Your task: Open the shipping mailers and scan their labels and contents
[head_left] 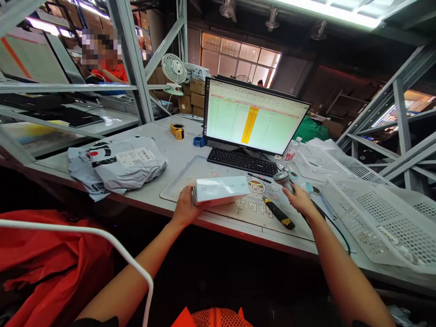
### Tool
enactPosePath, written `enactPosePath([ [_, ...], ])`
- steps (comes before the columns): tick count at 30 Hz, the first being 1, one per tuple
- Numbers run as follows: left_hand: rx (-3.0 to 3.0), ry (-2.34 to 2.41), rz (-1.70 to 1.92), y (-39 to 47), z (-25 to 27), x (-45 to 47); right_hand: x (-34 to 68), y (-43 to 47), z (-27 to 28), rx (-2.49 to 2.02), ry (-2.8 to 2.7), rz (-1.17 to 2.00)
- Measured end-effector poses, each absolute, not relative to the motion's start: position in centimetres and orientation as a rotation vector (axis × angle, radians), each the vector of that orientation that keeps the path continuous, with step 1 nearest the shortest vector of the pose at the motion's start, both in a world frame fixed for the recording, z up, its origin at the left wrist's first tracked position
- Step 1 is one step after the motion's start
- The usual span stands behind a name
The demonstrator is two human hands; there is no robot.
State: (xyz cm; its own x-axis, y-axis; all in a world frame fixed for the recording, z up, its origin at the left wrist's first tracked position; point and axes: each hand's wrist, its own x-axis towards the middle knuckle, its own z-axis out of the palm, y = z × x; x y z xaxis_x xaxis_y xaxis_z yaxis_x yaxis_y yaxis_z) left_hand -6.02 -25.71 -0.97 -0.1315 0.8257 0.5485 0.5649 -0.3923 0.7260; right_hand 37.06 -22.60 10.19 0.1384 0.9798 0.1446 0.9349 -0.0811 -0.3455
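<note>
My left hand (185, 208) is closed round the left end of a white box (223, 188), which is held tilted over the front of a printed desk mat (180, 179). On the right, my right hand (300, 200) grips the handle of a grey barcode scanner (283, 177), its head turned toward the keyboard. Between the two hands lies a utility knife (279, 213) with a black and yellow handle. A dark pen (259, 178) rests on the mat behind the box.
A monitor (255, 116) stands behind a black keyboard (242, 161). Grey mailing bags (131, 161) lie at the left. White perforated baskets (381, 218) line the right side. Tape rolls (177, 131) sit at the back. A metal frame (131, 59) borders the desk; another person (114, 70) is beyond it.
</note>
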Motion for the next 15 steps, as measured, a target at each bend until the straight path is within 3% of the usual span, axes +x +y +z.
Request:
enactPosePath([
  [7, 1.61, 1.451, 1.322, -23.9, -0.1, -7.4, 39.7, -22.0, 3.0, -2.433, -1.782, -0.067],
  [12, 1.584, 1.553, 1.258, -23.8, -0.9, -7.2, 39.5, -20.2, 5.1, -2.557, -1.664, -0.093],
  [15, 1.564, 1.575, 1.25, -23.5, -1.5, -7.1, 37.7, -17.3, 7.6, -2.363, -1.668, -0.22],
])
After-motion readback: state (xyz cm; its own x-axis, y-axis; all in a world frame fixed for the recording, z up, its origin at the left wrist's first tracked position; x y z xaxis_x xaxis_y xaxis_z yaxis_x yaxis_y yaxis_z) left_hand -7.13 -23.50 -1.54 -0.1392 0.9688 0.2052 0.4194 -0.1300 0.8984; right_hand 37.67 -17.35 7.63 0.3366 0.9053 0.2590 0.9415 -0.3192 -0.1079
